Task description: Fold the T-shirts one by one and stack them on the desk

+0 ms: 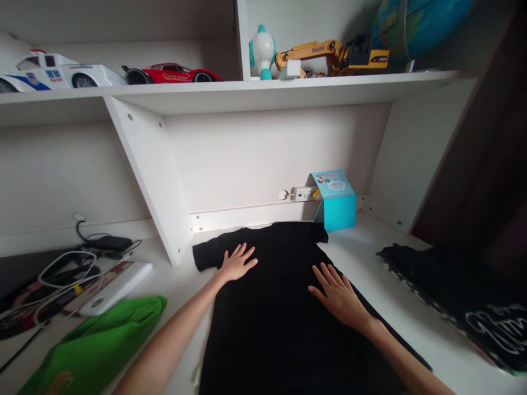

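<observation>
A black T-shirt (272,307) lies spread out on the white desk (181,296), its sleeves and collar toward the back wall. My left hand (237,264) rests flat on the shirt near the left sleeve, fingers spread. On the shirt's right side, below the other sleeve, my right hand (335,293) lies palm down with its fingers stretched out. Neither hand grips anything. The shirt's lower end runs out of view at the bottom.
Left of the shirt are a green cloth (102,340), a white power bank-like box (119,288) and tangled cables (74,269). A blue desk calendar (338,211) stands behind the right sleeve. Dark folded clothing (461,296) lies at right. Toy vehicles (177,73) line the shelf above.
</observation>
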`<state>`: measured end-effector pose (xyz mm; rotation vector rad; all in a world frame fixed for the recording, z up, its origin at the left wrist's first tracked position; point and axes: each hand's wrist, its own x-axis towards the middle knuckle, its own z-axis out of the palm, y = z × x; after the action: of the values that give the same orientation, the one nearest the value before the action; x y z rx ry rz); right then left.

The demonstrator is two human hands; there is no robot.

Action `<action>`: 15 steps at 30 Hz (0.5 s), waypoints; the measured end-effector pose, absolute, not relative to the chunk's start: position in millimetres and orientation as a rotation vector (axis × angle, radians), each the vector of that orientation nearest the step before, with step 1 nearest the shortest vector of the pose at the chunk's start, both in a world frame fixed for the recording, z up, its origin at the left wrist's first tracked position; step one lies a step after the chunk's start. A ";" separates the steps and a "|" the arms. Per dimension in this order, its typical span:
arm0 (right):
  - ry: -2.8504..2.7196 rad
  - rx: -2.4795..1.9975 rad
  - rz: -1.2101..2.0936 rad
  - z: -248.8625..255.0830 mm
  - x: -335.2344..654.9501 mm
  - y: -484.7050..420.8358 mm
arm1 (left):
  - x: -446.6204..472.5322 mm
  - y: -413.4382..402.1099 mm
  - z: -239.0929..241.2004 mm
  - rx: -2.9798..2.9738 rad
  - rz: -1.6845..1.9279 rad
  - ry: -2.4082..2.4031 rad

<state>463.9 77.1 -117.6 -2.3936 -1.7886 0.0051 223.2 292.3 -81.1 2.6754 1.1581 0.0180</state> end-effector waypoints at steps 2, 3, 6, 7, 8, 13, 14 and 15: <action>-1.785 -2.387 0.004 -120.5 465.1 75.9 | 194.3 309.6 -81.8 2.630 0.030 1.265; -1.788 -2.380 0.007 -120.1 466.1 75.9 | 178.9 319.7 -82.1 2.593 0.038 1.347; -1.783 -2.398 -0.012 -110.3 464.5 75.5 | 132.7 351.2 -82.4 2.471 0.084 1.642; -1.773 -2.432 -0.039 -103.6 459.0 74.0 | 119.5 360.5 -82.4 2.452 0.107 1.719; -1.776 -2.463 -0.083 -95.4 449.4 71.5 | 108.8 368.5 -82.5 2.450 0.128 1.769; -2.118 -1.944 -0.152 -67.1 332.2 49.8 | 100.1 388.8 -83.6 2.473 0.187 1.827; -2.182 -1.722 -0.071 -70.4 301.1 47.2 | 104.6 390.3 -83.7 2.468 0.205 1.843; -2.290 -1.478 -0.045 -77.0 271.2 46.0 | 109.4 391.4 -83.4 2.458 0.224 1.863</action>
<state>271.2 46.0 -77.0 -1.4781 -2.2899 -0.0452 109.4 391.4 -83.4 2.4585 1.8635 0.2242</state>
